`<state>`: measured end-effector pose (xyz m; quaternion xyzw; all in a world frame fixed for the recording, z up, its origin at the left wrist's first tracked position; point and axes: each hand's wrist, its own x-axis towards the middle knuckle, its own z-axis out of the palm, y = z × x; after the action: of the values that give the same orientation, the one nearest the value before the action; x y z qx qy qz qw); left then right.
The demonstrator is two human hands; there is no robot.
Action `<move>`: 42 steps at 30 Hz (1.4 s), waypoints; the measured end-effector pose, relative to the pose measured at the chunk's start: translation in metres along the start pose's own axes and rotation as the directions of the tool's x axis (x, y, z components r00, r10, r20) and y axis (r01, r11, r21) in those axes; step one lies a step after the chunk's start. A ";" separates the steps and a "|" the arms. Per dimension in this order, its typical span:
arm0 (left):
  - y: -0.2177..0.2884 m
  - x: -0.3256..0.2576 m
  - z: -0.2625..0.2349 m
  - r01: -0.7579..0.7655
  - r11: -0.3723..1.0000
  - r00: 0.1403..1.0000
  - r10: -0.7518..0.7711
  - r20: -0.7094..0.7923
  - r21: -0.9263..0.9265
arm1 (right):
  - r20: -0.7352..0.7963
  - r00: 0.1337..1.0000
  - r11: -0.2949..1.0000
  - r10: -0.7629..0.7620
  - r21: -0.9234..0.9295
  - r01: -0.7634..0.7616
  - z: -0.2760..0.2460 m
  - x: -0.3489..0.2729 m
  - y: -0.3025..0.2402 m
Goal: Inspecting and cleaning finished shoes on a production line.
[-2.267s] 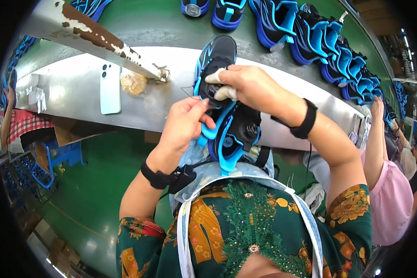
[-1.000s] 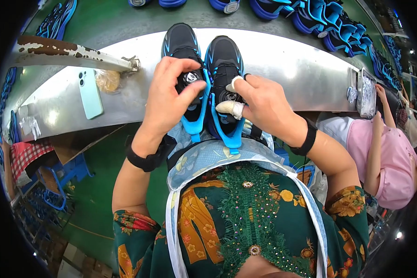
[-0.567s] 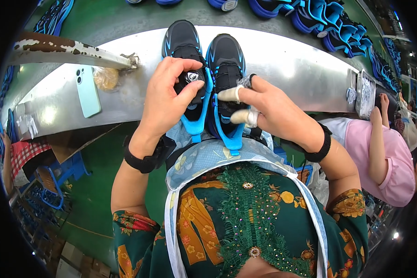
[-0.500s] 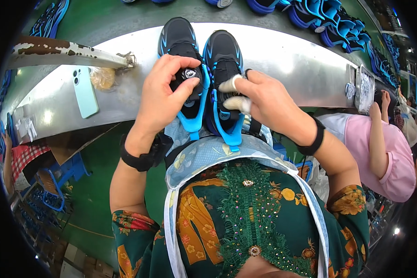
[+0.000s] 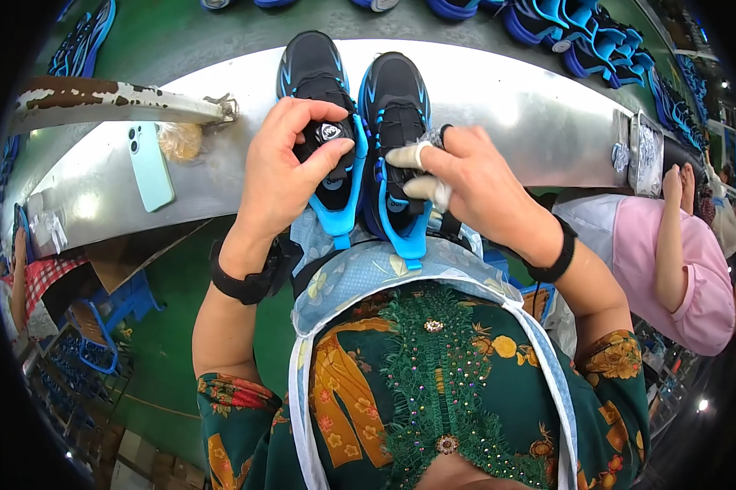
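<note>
Two black-and-blue sneakers stand side by side across the near edge of the table (image 5: 507,106), toes aimed at the far edge, heels jutting past the near edge over the pale-blue apron (image 5: 347,282). Both long axes run away from the person, leaning slightly left at the toe.

The left hand (image 5: 278,167) is nearer the left sneaker (image 5: 312,61) and comes in from its outer side. Its grip is grasping the tongue area, with the round dial (image 5: 329,132) just right of the palm, between thumb and forefinger.

The right hand (image 5: 490,175) is nearer the right sneaker (image 5: 395,77). Its thumb and forefinger, in pale finger covers (image 5: 406,156), point left, crosswise to that shoe's long axis, over the tongue. The hand is blurred, so I cannot tell whether this grip pinches anything or only rests there.
</note>
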<state>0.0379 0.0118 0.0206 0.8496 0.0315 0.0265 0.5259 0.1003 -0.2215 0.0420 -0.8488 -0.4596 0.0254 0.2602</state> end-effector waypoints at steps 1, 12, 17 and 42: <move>0.002 -0.001 0.001 0.006 1.000 1.000 -0.006 -0.020 -0.006 | 0.003 1.000 0.999 -0.025 -0.034 0.025 0.000 -0.002 0.000; 0.008 -0.005 0.002 0.009 1.000 1.000 -0.009 -0.014 0.015 | -0.120 0.992 0.999 0.038 -0.005 -0.039 0.014 -0.019 0.002; 0.003 -0.006 0.003 0.012 1.000 0.998 -0.010 -0.055 0.020 | -0.057 0.996 0.997 0.066 0.050 -0.063 0.001 -0.018 0.001; 0.005 0.001 -0.009 0.048 0.994 0.997 -0.054 0.059 0.096 | 0.091 0.988 0.979 0.124 0.153 -0.137 0.006 0.043 0.024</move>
<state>0.0379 0.0177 0.0286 0.8729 0.0381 -0.0146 0.4862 0.1422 -0.1953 0.0340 -0.8521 -0.4093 0.1134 0.3060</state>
